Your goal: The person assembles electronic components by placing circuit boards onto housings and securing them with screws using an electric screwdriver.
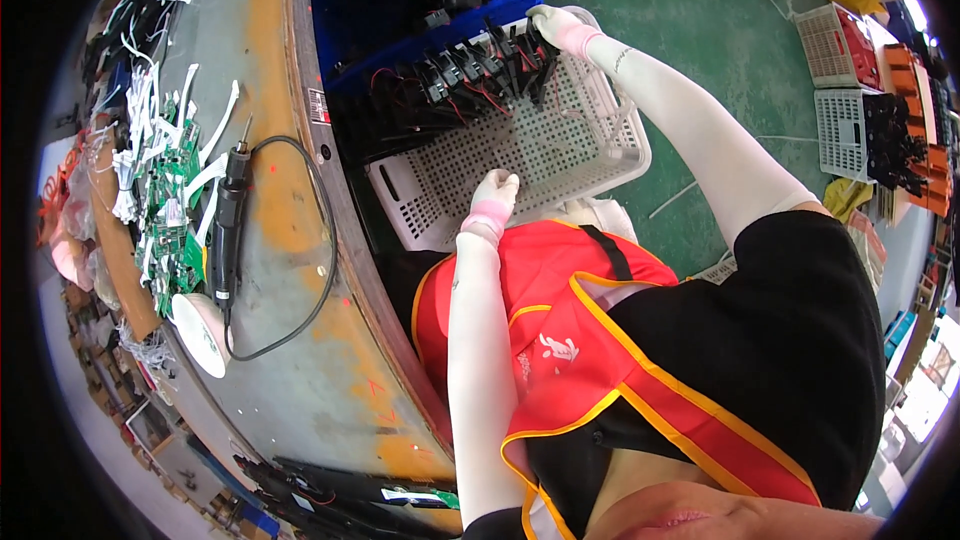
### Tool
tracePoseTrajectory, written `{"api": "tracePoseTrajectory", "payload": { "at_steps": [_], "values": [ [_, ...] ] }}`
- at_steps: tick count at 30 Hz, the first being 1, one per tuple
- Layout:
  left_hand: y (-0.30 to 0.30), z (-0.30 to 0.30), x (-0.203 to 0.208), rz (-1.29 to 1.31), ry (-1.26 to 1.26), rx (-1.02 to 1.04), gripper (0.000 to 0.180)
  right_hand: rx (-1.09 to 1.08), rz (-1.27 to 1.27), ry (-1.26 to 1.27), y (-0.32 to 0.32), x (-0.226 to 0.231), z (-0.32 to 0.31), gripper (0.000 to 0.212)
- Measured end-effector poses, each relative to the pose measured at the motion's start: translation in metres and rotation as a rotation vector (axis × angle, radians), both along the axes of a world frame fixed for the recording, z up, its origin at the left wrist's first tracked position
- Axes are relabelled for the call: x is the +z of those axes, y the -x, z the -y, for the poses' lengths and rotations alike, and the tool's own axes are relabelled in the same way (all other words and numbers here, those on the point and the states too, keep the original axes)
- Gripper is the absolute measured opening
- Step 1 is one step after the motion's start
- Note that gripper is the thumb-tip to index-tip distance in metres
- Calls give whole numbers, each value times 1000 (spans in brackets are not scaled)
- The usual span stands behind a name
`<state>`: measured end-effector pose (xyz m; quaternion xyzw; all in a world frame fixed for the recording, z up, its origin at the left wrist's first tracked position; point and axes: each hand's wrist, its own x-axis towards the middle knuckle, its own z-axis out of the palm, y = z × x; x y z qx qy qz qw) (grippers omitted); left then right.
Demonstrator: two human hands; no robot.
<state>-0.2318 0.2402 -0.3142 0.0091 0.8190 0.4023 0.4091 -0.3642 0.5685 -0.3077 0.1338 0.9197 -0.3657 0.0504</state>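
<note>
A white perforated plastic basket (570, 135) stands at the left of my lap, beside the workbench. Black plastic assemblies (465, 75) with small grey parts and red wires lie in a row along its far side. My right hand (562, 28), in a white glove, reaches across and closes its fingers at the basket's far rim, right beside the last assemblies. Over the basket's near side, my left hand (496, 195), gloved too, is closed with the fingers curled in. Whatever it may hold is hidden.
Behind the basket is a blue crate (375, 0) with more black parts. On the metal workbench (290, 390) at left lie a corded electric screwdriver (231, 225), green circuit boards (170, 210) with white cables and a white round object (200, 333). Baskets (840, 130) stand far right.
</note>
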Motion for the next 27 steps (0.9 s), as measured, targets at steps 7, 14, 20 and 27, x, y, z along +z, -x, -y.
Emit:
{"api": "tracePoseTrajectory", "payload": {
  "at_steps": [7, 14, 20, 27],
  "values": [
    [1, 2, 1, 38, -20, -11, 35, -274, -104, 304, -19, -16, 29, 61],
    [-3, 6, -1, 82, -70, 65, 31, -549, -91, 281, -8, -3, 52, 50],
    [1, 3, -1, 66, -89, 39, 31, -504, -45, 205, -11, 0, 42, 45],
    [-1, -2, -7, 32, -17, -28, 30, -445, -213, 33, -4, -11, 44, 42]
  ]
}}
